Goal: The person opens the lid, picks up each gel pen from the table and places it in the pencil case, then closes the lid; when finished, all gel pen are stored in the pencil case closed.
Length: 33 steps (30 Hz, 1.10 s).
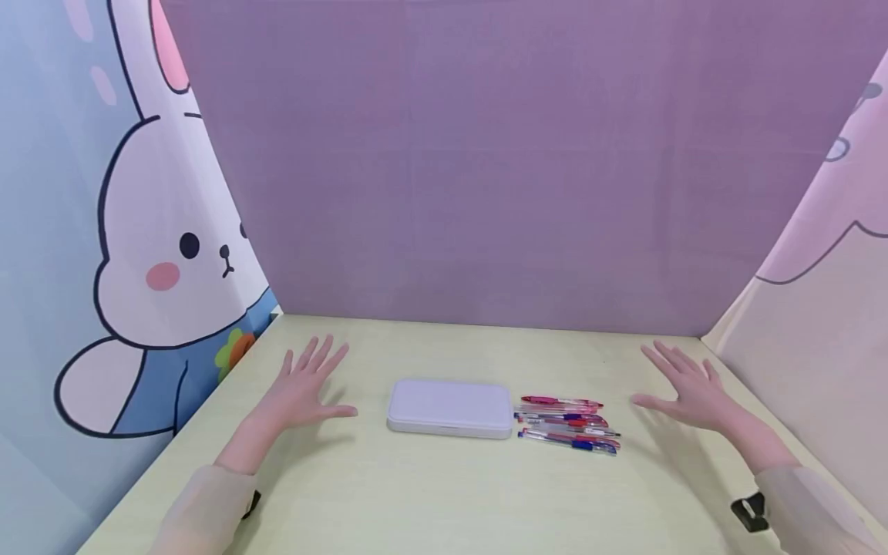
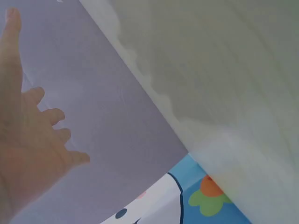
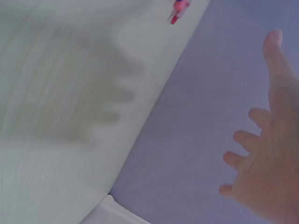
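Note:
Fingers spread and holding nothing, my left hand (image 1: pixel 303 393) hovers over the table, left of a closed white pencil case (image 1: pixel 449 407). My right hand (image 1: pixel 694 393) is likewise spread and bare, to the right of a row of pens. The pens lie side by side just right of the case: a pink-red pen (image 1: pixel 562 401) at the back, several red and clear ones in the middle, and a blue-grip pen (image 1: pixel 569 442) in front. In the right wrist view, the tip of a pink-red pen (image 3: pixel 179 10) shows at the top edge.
The pale wooden table (image 1: pixel 444 501) ends at a purple cloth (image 1: pixel 486 169) behind. A rabbit-print curtain (image 1: pixel 159 231) borders the left side, and a pink and cream curtain (image 1: pixel 819 324) the right. Shadows of both hands fall on the tabletop.

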Motion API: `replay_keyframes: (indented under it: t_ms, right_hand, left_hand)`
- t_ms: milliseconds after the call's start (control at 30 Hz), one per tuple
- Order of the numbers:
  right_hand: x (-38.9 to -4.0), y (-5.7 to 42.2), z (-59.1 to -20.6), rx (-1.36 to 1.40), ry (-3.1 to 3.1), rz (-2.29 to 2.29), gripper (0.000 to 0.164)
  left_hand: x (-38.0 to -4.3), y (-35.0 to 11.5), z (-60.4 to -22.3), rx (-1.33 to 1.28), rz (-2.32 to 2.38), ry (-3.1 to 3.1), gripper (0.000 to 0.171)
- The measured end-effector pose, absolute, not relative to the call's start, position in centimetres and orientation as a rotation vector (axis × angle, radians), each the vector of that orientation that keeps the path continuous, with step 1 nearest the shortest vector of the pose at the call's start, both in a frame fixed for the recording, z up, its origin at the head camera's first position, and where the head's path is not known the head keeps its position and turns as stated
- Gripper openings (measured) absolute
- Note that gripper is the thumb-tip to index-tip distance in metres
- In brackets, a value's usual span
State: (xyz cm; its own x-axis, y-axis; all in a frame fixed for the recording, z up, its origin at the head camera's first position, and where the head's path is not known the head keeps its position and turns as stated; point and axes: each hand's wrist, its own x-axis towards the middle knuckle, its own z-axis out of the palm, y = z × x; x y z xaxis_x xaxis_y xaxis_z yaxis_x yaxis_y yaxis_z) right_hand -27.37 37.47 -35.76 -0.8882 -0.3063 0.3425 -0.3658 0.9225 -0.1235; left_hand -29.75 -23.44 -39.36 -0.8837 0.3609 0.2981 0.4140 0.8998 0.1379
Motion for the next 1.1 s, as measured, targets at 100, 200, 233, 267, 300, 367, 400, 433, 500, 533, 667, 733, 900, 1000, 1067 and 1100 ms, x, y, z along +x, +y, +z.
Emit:
replay_keyframes:
  t_ms: [100, 200, 233, 267, 300, 367, 400, 433, 500, 533, 667, 733, 900, 1000, 1067, 1100]
  right_hand:
    - [-27.5, 36.6, -35.1, 0.573, -2.707, 0.346, 0.078]
    - [-27.7, 35.5, -34.7, 0.613, -2.678, 0.407, 0.068]
    - [-27.7, 35.1, -34.6, 0.617, -2.676, 0.429, 0.067]
    - [-27.8, 34.7, -34.5, 0.62, -2.674, 0.443, 0.065]
    - [-27.8, 34.3, -34.5, 0.625, -2.674, 0.455, 0.065]
    - [-27.9, 33.4, -34.4, 0.641, -2.667, 0.466, 0.063]
    - [-28.0, 33.0, -34.4, 0.654, -2.659, 0.472, 0.063]
    - [-28.0, 32.5, -34.4, 0.667, -2.65, 0.475, 0.062]
    - [-28.1, 31.6, -34.2, 0.701, -2.629, 0.477, 0.061]
    - [-28.1, 31.1, -34.1, 0.725, -2.612, 0.482, 0.06]
    - [-28.1, 29.1, -33.9, 0.799, -2.581, 0.506, 0.058]
    - [-28.0, 28.2, -33.8, 0.828, -2.585, 0.524, 0.058]
    - [-28.2, 25.9, -34.0, 0.888, -2.613, 0.566, 0.057]
    - [-28.3, 24.6, -34.2, 0.915, -2.628, 0.579, 0.057]
    - [-28.4, 23.7, -34.3, 0.925, -2.637, 0.594, 0.057]
    - [-28.4, 23.3, -34.3, 0.928, -2.641, 0.606, 0.057]
  left_hand:
    - [-29.9, -23.1, -39.1, -0.604, -0.337, -2.8, 0.107]
    - [-30.1, -22.8, -38.8, -0.622, -0.407, -2.809, 0.103]
    - [-30.1, -22.7, -38.8, -0.626, -0.437, -2.812, 0.102]
    - [-30.2, -22.6, -38.8, -0.631, -0.47, -2.813, 0.1]
    - [-30.2, -22.5, -38.8, -0.634, -0.501, -2.817, 0.099]
    - [-30.4, -22.1, -38.8, -0.635, -0.565, -2.828, 0.096]
    - [-30.4, -21.9, -38.8, -0.634, -0.595, -2.834, 0.096]
    - [-30.5, -21.7, -38.7, -0.636, -0.614, -2.839, 0.095]
    - [-30.7, -21.2, -38.6, -0.649, -0.641, -2.841, 0.094]
    - [-30.7, -21.0, -38.6, -0.655, -0.655, -2.84, 0.093]
    - [-31.2, -20.2, -38.6, -0.7, -0.662, -2.833, 0.088]
    - [-31.4, -19.9, -38.6, -0.717, -0.673, -2.841, 0.085]
    - [-31.6, -19.1, -38.9, -0.724, -0.699, -2.867, 0.08]
    - [-31.6, -18.8, -39.0, -0.717, -0.71, -2.885, 0.08]
    - [-31.6, -18.7, -39.1, -0.712, -0.732, -2.896, 0.081]
    - [-31.6, -18.6, -39.2, -0.713, -0.742, -2.898, 0.081]
